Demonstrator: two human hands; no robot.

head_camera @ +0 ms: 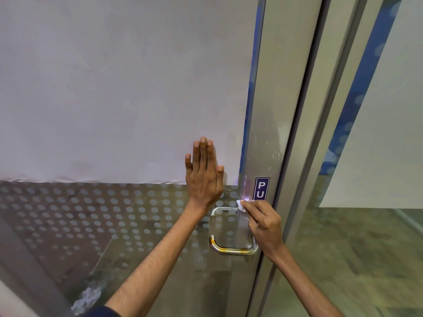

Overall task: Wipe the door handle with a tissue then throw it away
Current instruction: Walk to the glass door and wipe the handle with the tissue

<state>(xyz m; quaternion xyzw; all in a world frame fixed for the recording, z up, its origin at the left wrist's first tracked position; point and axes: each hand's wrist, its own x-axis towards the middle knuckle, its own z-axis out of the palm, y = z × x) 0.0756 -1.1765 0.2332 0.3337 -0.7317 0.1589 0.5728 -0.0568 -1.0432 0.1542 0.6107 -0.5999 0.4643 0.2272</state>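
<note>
Across most of the view stands a glass door (128, 225), its upper part covered by a white sheet (114, 88) and its lower part printed with rows of pale dots. What lies behind the glass is hard to make out: only dim, blurred shapes and reflections. At 3 o'clock from the sheet runs the door's metal frame (265, 133), bearing a blue sign (261, 188) that reads "PU"; the remaining letters are hidden behind the right hand (263, 221).

Toward 5 o'clock from the frame's middle, the steel door handle (231, 248) forms a loop; its lower bar shows plainly, its upper bar is partly covered by the left wrist, and its right side is hidden by the right hand.

Flat against the door at 11 o'clock from the handle, the left hand (204, 177) is spread open with fingers straight, holding nothing. The right hand's grip is closed on the tissue (240, 205), pinched at the fingertips and pressed at the upper right corner of the handle, just under the sign. Only a small white crumpled edge of the tissue shows; the rest is covered by the fingers.
</note>
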